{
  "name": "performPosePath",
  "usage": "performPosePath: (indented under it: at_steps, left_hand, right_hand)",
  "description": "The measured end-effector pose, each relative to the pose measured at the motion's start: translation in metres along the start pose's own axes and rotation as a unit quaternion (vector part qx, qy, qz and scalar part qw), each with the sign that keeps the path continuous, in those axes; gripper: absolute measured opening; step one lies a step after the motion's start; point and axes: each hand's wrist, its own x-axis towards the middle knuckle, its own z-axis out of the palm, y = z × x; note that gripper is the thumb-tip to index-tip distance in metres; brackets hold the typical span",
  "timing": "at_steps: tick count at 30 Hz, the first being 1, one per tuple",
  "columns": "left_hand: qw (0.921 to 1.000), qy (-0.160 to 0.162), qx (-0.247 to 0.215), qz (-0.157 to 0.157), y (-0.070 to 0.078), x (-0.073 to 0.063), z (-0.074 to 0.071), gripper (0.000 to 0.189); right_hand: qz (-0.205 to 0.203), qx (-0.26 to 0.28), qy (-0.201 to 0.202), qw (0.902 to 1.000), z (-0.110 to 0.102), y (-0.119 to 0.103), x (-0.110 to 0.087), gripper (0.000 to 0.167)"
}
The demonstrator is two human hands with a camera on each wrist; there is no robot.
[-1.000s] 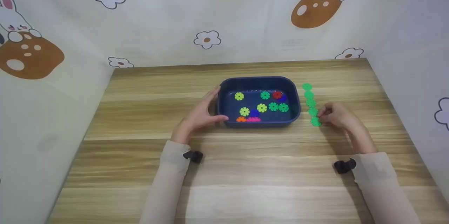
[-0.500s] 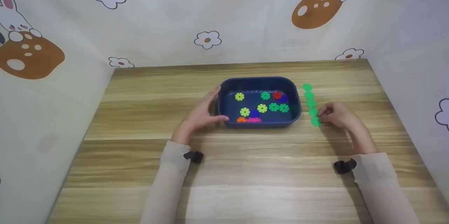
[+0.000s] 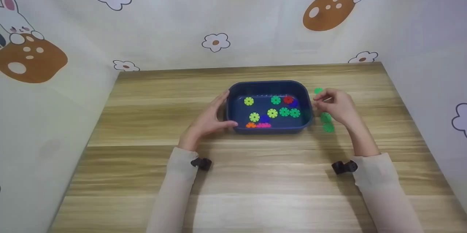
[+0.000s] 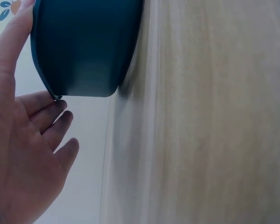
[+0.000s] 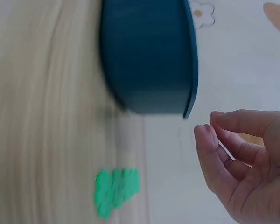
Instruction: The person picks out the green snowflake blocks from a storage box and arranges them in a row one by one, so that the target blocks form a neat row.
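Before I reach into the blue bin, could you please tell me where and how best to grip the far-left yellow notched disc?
I'd pinch the yellow notched disc by opposite edges of its rim, coming straight down from above: it appears to lie flat, apart from the other discs, and the blue bin has raised walls that would likely block a low approach.

Head view looks forward-down over the wood-grain table [image 3: 237,174]; close, sideways wrist views share the dark-blue rounded-rectangular tub [image 4: 84,46].
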Motion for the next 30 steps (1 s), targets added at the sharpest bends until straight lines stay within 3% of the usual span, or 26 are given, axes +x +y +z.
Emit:
performPosePath:
  at_steps: [3, 10, 19, 25, 30]
  left_hand:
    - [0.9999, 0.0, 0.008, 0.007, -0.001, 0.0, 0.0, 0.108]
    - [1.0, -0.003, 0.001, 0.001, -0.001, 0.0, 0.001, 0.108]
    - [1.0, -0.001, 0.007, 0.003, -0.001, 0.0, 0.003, 0.107]
    - [1.0, 0.0, 0.006, -0.005, 0.0, 0.0, 0.003, 0.107]
    - [1.0, 0.001, -0.002, -0.005, -0.001, 0.0, 0.002, 0.107]
  right_hand:
    - [-0.009, 0.017, 0.006, 0.9998, 0.012, -0.014, 0.006, 0.018]
    - [-0.014, 0.045, -0.022, 0.9986, 0.044, -0.033, 0.021, 0.021]
    - [0.023, 0.11, -0.055, 0.9921, 0.079, -0.031, 0.045, 0.033]
    - [0.035, 0.032, -0.033, 0.9983, 0.092, -0.026, 0.055, 0.037]
    - [0.037, -0.052, -0.046, 0.9969, 0.1, -0.025, 0.061, 0.041]
